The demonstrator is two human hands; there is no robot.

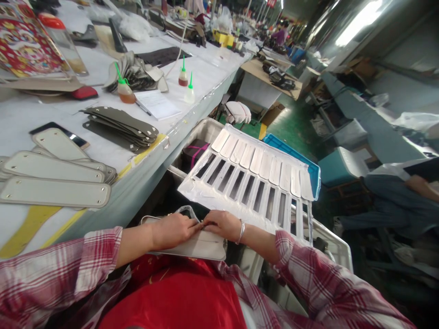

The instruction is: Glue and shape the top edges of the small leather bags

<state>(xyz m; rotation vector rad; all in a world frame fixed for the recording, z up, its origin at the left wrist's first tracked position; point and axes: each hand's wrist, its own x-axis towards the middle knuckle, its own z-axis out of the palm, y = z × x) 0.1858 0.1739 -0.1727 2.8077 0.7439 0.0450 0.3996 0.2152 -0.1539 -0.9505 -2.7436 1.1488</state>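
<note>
Red cloth, pale bag beneath both hands

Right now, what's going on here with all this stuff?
A person's left hand and right hand come together over a pale, bag-like piece, just in front of a red garment. The hands hide what is between them. Beyond, white strips lie in a row on a slotted board. On the table to the left, light grey pieces are piled.

Ahead of the left hand, an open gap parts table and slatted rack (bin rim crossing).
</note>
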